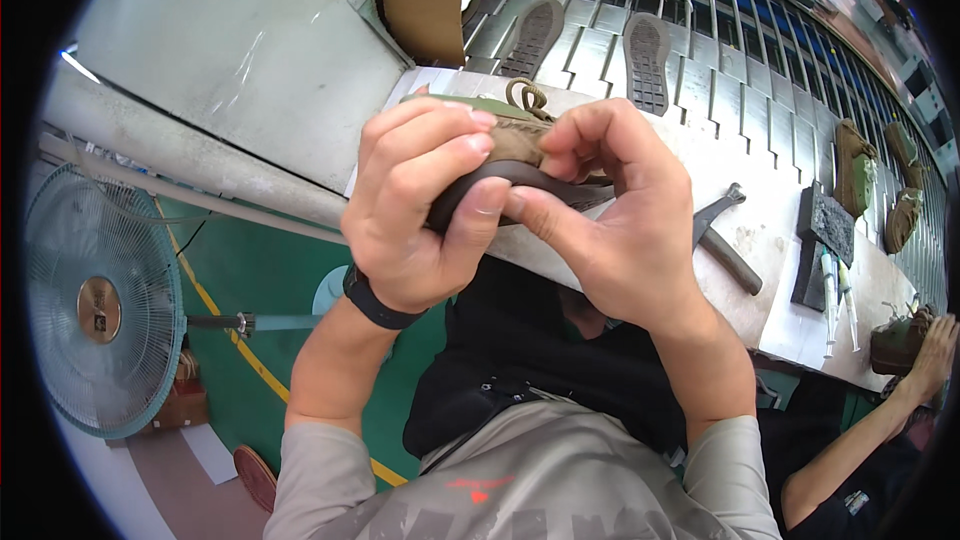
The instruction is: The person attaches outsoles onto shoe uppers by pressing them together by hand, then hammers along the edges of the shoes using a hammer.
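A brown and olive-green shoe [518, 143] with laces is held up above the bench in front of me. My left hand [408, 195] wraps around it, fingers over the upper and thumb against the dark sole [500, 178]. My right hand [635, 215] grips the shoe's other end, with bent fingers at the upper and the thumb against the sole's edge. Part of the sole shows below the right fingers; my hands hide much of the shoe. Close to my right hand, a hammer-like tool [733, 258] with a dark handle lies on the white bench [680, 152].
Two loose soles [647, 60] lie on the metal slat conveyor [700, 90] beyond the bench. Shoes [853, 168], a black block [826, 220] and syringes [838, 290] are at right. Another person's hand [932, 360] touches a shoe there. A fan [100, 300] stands left.
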Demonstrator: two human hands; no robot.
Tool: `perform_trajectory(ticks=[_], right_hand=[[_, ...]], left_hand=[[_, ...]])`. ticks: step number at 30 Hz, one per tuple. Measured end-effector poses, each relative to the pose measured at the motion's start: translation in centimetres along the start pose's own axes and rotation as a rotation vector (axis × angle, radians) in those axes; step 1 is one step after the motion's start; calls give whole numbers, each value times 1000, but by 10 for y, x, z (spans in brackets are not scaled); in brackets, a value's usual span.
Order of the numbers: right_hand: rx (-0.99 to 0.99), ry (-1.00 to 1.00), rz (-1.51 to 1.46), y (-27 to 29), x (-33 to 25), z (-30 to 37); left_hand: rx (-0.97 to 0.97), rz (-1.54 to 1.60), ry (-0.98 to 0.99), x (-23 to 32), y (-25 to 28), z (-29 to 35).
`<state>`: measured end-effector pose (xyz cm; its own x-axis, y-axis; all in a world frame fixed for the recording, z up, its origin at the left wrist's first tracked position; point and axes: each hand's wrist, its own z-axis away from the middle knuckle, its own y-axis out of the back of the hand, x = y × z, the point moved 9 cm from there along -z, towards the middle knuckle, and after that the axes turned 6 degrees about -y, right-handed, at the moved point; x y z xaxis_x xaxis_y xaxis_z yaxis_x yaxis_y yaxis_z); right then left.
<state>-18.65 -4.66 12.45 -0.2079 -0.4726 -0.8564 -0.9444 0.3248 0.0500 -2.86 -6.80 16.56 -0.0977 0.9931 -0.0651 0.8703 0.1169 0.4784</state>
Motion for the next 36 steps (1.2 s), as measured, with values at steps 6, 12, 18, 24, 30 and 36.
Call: perform_trajectory(ticks=[6, 12, 18, 24, 30, 36], right_hand=[[-132, 183, 392, -26, -1, 23], [-298, 332, 782, -37, 41, 42], [-318, 394, 825, -44, 46, 43], [-346, 313, 793, -42, 46, 35], [-343, 335, 795, -42, 47, 28], [-345, 329, 860, -31, 50, 23]], left_hand=[[183, 21, 361, -3, 26, 89], [44, 119, 590, -8, -30, 168], [88, 146, 602, -18, -26, 170], [223, 434, 754, -28, -25, 172], [54, 658, 969, -41, -44, 159], [-83, 353, 820, -39, -41, 137]])
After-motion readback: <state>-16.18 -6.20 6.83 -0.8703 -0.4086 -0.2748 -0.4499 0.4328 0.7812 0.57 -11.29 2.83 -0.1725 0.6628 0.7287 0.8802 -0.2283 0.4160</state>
